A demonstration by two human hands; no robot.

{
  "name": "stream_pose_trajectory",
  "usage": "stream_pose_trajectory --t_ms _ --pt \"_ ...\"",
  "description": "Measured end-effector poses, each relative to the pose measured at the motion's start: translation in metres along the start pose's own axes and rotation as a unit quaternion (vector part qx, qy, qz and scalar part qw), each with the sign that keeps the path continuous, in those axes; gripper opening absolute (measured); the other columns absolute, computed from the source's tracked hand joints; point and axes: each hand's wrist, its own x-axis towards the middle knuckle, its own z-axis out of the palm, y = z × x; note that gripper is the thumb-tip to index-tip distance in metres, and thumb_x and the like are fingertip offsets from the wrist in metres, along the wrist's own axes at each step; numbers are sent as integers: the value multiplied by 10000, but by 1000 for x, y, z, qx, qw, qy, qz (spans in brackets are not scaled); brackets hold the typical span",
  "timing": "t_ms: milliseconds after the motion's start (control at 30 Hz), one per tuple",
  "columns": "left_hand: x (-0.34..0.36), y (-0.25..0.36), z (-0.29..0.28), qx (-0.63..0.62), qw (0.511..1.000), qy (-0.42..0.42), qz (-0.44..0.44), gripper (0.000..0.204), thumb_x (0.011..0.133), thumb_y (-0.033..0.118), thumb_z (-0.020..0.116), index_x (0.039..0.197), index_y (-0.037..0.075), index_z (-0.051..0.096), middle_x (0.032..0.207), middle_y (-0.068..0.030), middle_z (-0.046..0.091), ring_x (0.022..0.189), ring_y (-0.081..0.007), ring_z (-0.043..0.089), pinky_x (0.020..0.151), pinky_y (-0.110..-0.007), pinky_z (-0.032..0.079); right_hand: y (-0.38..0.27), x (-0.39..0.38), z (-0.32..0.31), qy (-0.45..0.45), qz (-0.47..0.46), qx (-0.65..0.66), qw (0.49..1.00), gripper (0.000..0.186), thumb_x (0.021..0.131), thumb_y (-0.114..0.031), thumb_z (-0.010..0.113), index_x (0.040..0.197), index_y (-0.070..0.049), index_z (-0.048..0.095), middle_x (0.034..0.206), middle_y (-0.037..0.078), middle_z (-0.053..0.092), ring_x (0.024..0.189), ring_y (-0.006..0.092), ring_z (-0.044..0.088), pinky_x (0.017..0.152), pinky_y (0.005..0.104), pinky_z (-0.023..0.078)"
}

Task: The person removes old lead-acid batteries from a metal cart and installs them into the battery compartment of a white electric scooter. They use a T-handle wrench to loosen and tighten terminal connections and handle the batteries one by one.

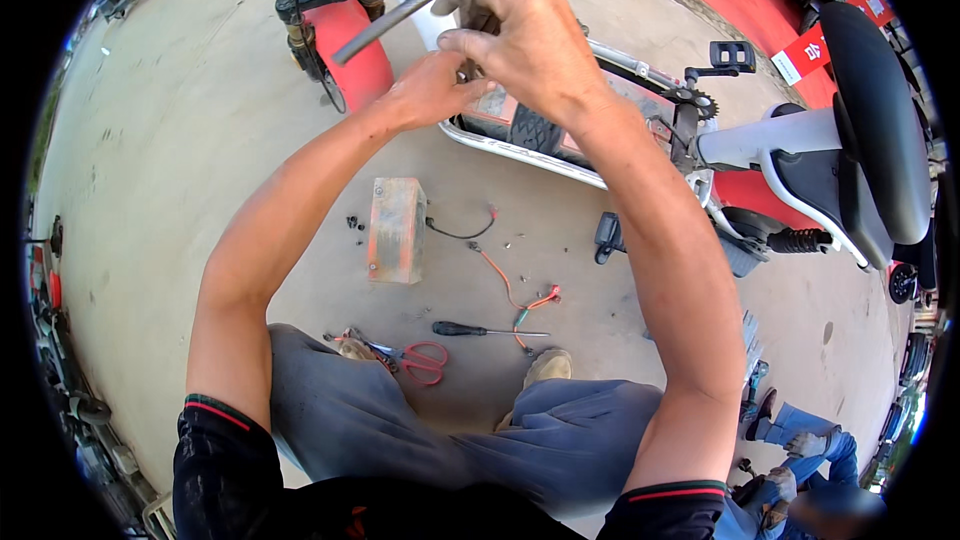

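My left hand is closed, its fingertips together at the front of a white electric bike's floor frame. Just above it, my right hand has its fingers curled in, with something small and dark among them. What either hand grips is too hidden to name. A grey metal bar slants across close to my right fingers; whether they hold it I cannot tell. Inside the white frame rail lie a worn orange-and-grey block and a black ribbed piece.
Below my hands, a scuffed battery block stands on the concrete by a black lead, an orange cable and small screws. A screwdriver and red-handled scissors lie near my feet. Another person sits at lower right.
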Motion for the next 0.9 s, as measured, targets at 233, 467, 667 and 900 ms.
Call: stream_pose_trajectory --t_ms 233,467,667,900 --pt "-15 20 -7 -190 981 -20 44 342 1052 138 598 1305 -90 566 1204 -180 709 1124 -250 689 1028 -405 531 17 3 -6 -37 77 249 965 358 954 -60 686 1304 15 698 1079 116 774 886 154 721 824 325 607" --pt "-11 7 -5 -68 997 18 18 343 1005 210 676 1225 -53 671 1015 -233 754 952 -322 720 877 -421 554 -14 13 -13 -34 87 110 990 279 925 -179 671 1082 45 724 892 187 740 778 287 698 771 420 567" --pt "-7 33 -9 -41 994 72 -71 518 876 371 837 1195 -21 728 949 -219 760 806 -323 731 774 -419 560 -8 18 -25 -42 70 -13 997 401 972 -361 729 1031 36 741 752 106 665 686 196 606 693 386 507" --pt "0 12 -13 -183 978 4 97 405 936 195 689 1278 -16 641 1096 -212 741 915 -241 726 818 -402 562 -8 21 -29 -46 89 82 992 285 966 -210 710 1054 61 730 854 131 729 822 188 678 773 361 552"
